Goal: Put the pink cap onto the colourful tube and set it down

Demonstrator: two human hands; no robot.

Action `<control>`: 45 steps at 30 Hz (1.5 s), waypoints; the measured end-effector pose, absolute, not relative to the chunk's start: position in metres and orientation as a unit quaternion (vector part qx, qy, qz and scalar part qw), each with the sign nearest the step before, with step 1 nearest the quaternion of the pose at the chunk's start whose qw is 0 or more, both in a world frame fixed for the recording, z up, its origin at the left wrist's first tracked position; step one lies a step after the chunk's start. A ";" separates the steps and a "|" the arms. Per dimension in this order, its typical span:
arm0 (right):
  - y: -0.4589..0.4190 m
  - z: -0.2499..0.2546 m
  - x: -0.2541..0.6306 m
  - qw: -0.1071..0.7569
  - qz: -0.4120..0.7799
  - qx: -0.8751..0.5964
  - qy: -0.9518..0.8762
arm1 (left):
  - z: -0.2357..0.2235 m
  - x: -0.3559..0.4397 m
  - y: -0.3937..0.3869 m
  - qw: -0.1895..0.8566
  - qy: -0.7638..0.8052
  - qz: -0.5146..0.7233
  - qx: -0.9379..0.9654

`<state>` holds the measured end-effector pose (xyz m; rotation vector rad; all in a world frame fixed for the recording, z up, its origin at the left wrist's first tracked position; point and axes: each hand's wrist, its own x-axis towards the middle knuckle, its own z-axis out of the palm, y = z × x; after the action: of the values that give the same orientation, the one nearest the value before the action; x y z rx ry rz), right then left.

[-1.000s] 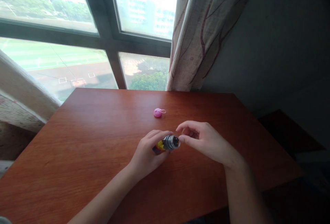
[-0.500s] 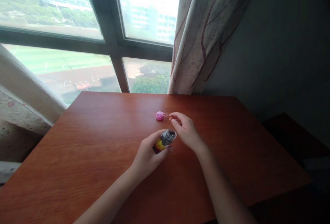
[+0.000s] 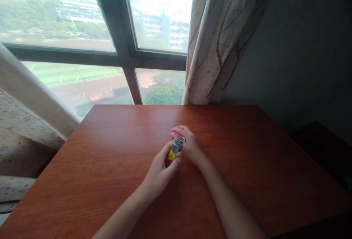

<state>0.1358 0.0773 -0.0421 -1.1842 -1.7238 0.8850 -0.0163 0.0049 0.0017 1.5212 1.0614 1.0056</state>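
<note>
My left hand (image 3: 161, 169) is wrapped round a small clear bottle (image 3: 173, 154) with bands of grey, yellow and red on its side. The bottle tilts to the right, its open mouth facing up and away from me. Just behind that mouth, the curled fingers of my right hand (image 3: 190, 144) close over a pink cap (image 3: 176, 134). Most of the cap is hidden under those fingers, and its strap loop does not show. Cap and bottle neck are very near each other; whether they touch, I cannot tell.
Both hands are over a reddish-brown wooden table (image 3: 123, 132). A dark-framed window (image 3: 126, 59) rises beyond its far edge. A patterned curtain (image 3: 209, 55) hangs at the right of the window, another curtain (image 3: 33, 96) at the left.
My right hand has moved left and closed over the pink cap, which lay on the table. The bottle in my left hand stands more upright. The view has shifted slightly.
</note>
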 end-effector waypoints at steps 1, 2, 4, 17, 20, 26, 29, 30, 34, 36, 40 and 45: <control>0.076 -0.040 0.139 0.437 0.367 -0.473 -0.671 | 0.001 -0.017 0.005 0.499 0.436 0.414 0.625; 0.074 -0.036 0.142 0.458 0.394 -0.471 -0.643 | 0.001 -0.017 0.005 0.505 0.434 0.414 0.620; 0.070 -0.028 0.148 0.503 0.488 -0.447 -0.556 | 0.000 -0.017 0.004 0.520 0.432 0.418 0.607; 0.049 0.001 0.153 0.520 0.649 -0.310 -0.461 | 0.003 -0.019 0.001 0.647 0.397 0.404 0.511; 0.049 0.000 0.156 0.515 0.660 -0.288 -0.465 | 0.003 -0.018 0.000 0.711 0.355 0.399 0.458; 0.051 -0.003 0.163 0.473 0.614 -0.348 -0.527 | 0.001 -0.016 -0.001 0.569 0.424 0.395 0.583; 0.048 -0.004 0.160 0.451 0.582 -0.388 -0.554 | 0.000 -0.014 -0.001 0.479 0.431 0.385 0.661; 0.047 -0.004 0.158 0.458 0.588 -0.383 -0.545 | 0.000 -0.014 -0.001 0.470 0.426 0.379 0.674; 0.041 -0.002 0.149 0.508 0.686 -0.273 -0.442 | 0.001 -0.013 0.000 0.460 0.436 0.379 0.674; 0.040 0.000 0.149 0.511 0.715 -0.245 -0.409 | 0.001 -0.014 0.001 0.461 0.449 0.387 0.661; 0.041 0.002 0.153 0.504 0.705 -0.269 -0.420 | -0.001 -0.014 0.003 0.472 0.452 0.387 0.650; 0.043 -0.001 0.154 0.484 0.604 -0.370 -0.514 | -0.001 -0.013 0.002 0.471 0.450 0.383 0.655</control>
<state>0.1543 0.0429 -0.0006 -0.9007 -1.2507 1.4716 -0.0135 0.0020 -0.0014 1.6041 1.1020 0.9389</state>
